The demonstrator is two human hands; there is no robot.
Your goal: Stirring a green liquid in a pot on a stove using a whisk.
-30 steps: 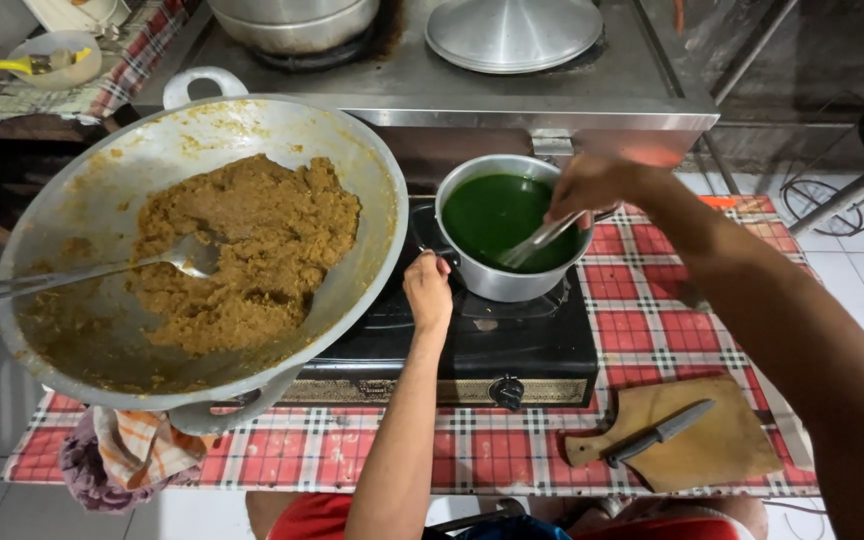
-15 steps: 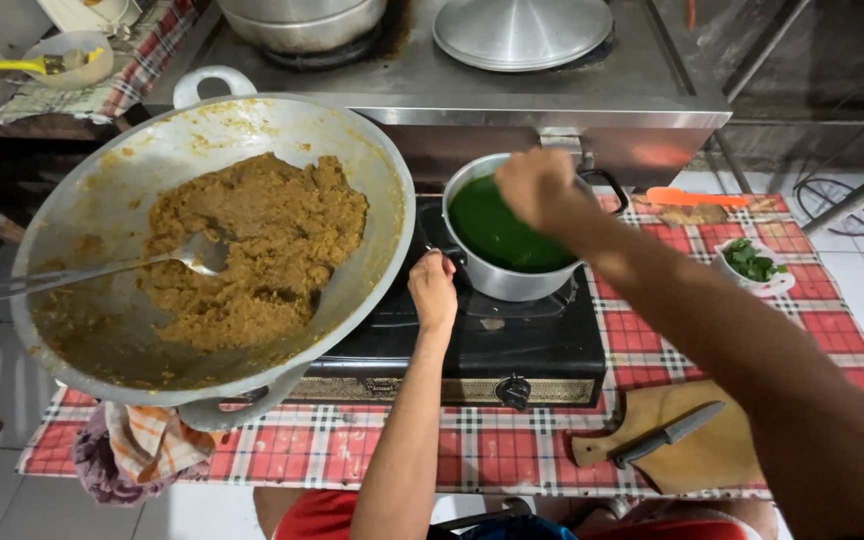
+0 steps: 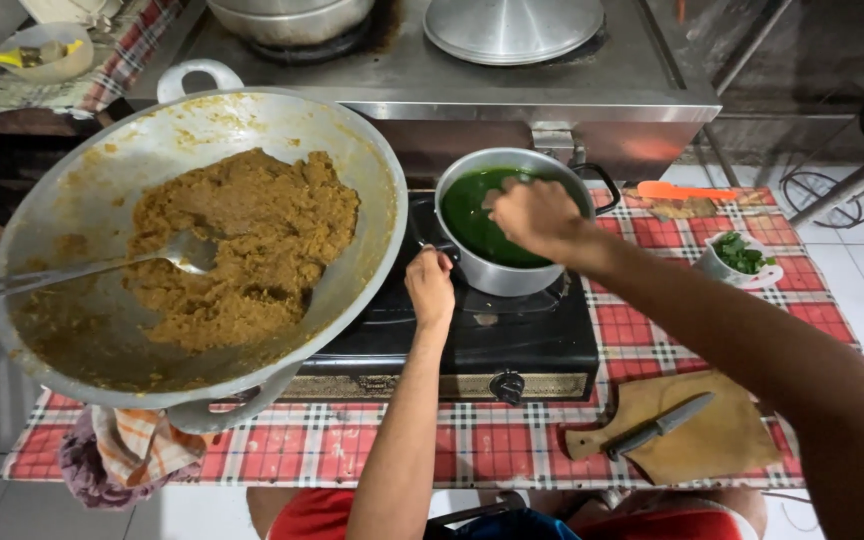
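The right hand (image 3: 535, 213) hovers over the pot of green liquid (image 3: 512, 235), its fingers curled downward and hidden, their grip untellable, while the left hand (image 3: 430, 287) closes on the pot's near handle.

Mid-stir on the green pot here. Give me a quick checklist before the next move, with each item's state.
1. Left hand steadies the pot at its near handle: ok.
2. Right hand is over the green liquid: ok; the tool in it is hidden: cannot tell.
3. Pot sits on the stove burner: ok.
4. Flame on or off: cannot tell.
5. Wok overhangs the stove's left edge, spatula resting in the paste: not ok.
6. Knife lies flat on the board, away from both hands: ok.
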